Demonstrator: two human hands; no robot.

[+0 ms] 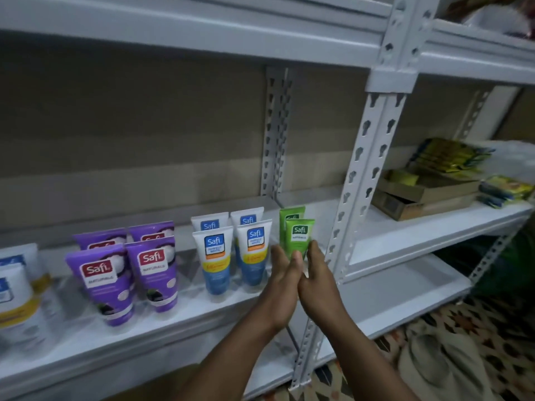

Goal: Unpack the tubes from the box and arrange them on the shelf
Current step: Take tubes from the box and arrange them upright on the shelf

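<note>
Both hands meet at the front green tube (299, 237) on the shelf (202, 311). Left hand (282, 287) and right hand (318, 282) fingers press its lower sides. A second green tube (291, 212) stands directly behind; blue-white tubes (231, 250) just left.

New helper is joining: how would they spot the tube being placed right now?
On the white shelf, look right, beside the upright post. The front green tube stands there between the left hand and right hand, the only one being touched.
</note>
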